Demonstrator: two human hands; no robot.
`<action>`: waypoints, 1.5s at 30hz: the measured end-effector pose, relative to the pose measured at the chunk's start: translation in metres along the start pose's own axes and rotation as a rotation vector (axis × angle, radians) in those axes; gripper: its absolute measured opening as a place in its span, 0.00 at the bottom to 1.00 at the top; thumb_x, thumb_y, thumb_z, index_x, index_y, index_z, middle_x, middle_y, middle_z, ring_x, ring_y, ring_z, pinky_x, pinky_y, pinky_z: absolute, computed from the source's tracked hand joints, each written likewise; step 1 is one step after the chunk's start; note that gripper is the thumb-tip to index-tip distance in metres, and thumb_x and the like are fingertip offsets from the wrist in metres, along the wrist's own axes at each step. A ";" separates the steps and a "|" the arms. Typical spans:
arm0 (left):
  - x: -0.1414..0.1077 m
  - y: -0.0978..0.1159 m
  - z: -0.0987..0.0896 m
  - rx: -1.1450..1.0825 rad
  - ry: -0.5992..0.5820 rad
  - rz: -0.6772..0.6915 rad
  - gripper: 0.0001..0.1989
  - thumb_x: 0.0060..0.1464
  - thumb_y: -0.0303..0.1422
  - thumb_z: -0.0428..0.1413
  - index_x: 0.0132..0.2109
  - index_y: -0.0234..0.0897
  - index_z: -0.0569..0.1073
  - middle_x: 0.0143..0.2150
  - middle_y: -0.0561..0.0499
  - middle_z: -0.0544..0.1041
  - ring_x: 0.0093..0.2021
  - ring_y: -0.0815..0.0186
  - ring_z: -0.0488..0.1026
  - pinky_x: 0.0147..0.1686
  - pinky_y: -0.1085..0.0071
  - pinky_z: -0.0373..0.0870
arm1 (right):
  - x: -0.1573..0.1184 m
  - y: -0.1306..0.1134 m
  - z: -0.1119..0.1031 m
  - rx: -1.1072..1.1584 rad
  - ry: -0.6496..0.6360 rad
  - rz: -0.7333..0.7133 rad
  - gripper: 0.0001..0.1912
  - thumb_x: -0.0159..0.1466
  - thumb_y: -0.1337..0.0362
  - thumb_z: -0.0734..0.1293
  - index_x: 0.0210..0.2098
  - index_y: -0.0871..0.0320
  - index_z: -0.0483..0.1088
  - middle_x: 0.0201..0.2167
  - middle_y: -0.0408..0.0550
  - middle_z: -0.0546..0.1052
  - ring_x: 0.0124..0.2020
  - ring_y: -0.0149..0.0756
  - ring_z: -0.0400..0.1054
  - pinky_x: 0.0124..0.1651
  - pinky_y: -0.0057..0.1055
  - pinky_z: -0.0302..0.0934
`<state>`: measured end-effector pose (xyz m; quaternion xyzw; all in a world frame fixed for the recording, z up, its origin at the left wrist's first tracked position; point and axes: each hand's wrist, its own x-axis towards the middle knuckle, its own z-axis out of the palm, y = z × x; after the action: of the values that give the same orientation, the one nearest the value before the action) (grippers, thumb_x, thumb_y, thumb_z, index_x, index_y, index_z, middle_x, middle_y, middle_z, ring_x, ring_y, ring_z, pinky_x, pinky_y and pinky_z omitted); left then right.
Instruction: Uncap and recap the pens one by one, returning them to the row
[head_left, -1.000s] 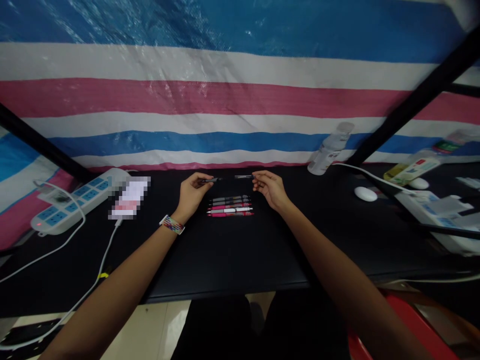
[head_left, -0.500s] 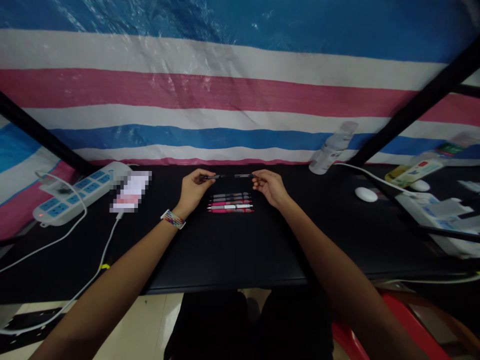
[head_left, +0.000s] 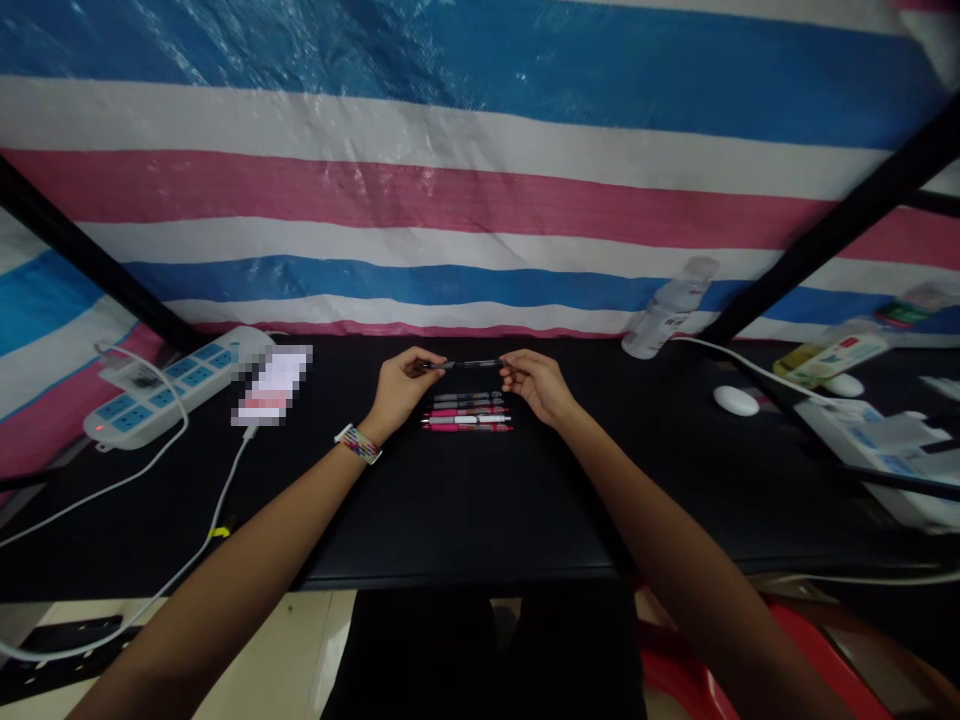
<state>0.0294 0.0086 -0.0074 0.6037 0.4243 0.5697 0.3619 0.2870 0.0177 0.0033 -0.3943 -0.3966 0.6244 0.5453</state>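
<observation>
A dark pen (head_left: 472,364) is held level between my two hands, just beyond a row of pens. My left hand (head_left: 405,388) pinches its left end between thumb and fingertips. At the other end, the thumb and index finger of my right hand (head_left: 538,386) close on the pen's tip. Below them on the black desk (head_left: 480,510) several pens lie side by side: grey-black pens (head_left: 469,400) at the back, a white pen (head_left: 472,420) and a pink-red pen (head_left: 466,428) nearest me. A woven multicoloured band circles my left wrist.
On the left lie a white power strip (head_left: 184,385) with blue sockets and a blurred-out phone (head_left: 274,385) on a white cable. At the right are a clear bottle (head_left: 667,310), a white oval object (head_left: 736,401), a bottle with yellow liquid (head_left: 829,355) and another power strip (head_left: 885,460).
The pen's two ends are now closer to level and my hands have drawn slightly nearer each other. The whole view has shifted a little; the row of pens lies as before.
</observation>
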 end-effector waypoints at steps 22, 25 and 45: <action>0.000 0.001 0.005 -0.001 -0.043 0.007 0.15 0.51 0.36 0.73 0.46 0.39 0.83 0.45 0.46 0.87 0.46 0.59 0.83 0.50 0.61 0.79 | -0.005 0.002 0.000 0.026 -0.044 0.014 0.07 0.59 0.64 0.81 0.34 0.57 0.81 0.28 0.48 0.82 0.30 0.35 0.75 0.40 0.36 0.79; 0.000 0.001 0.006 0.020 -0.051 -0.007 0.13 0.60 0.42 0.67 0.45 0.39 0.83 0.38 0.48 0.84 0.39 0.62 0.81 0.43 0.64 0.77 | -0.005 0.002 0.001 0.039 -0.034 0.015 0.08 0.60 0.64 0.81 0.34 0.58 0.81 0.28 0.48 0.82 0.30 0.35 0.76 0.41 0.36 0.79; -0.002 0.002 0.006 0.067 -0.071 0.051 0.13 0.68 0.40 0.61 0.54 0.40 0.79 0.37 0.49 0.83 0.40 0.61 0.81 0.49 0.61 0.75 | -0.005 0.003 0.001 0.068 -0.054 0.013 0.08 0.59 0.63 0.81 0.34 0.57 0.81 0.28 0.48 0.82 0.31 0.35 0.76 0.42 0.36 0.80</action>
<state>0.0353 0.0066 -0.0068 0.6459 0.4146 0.5425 0.3415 0.2851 0.0128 0.0016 -0.3613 -0.3870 0.6514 0.5435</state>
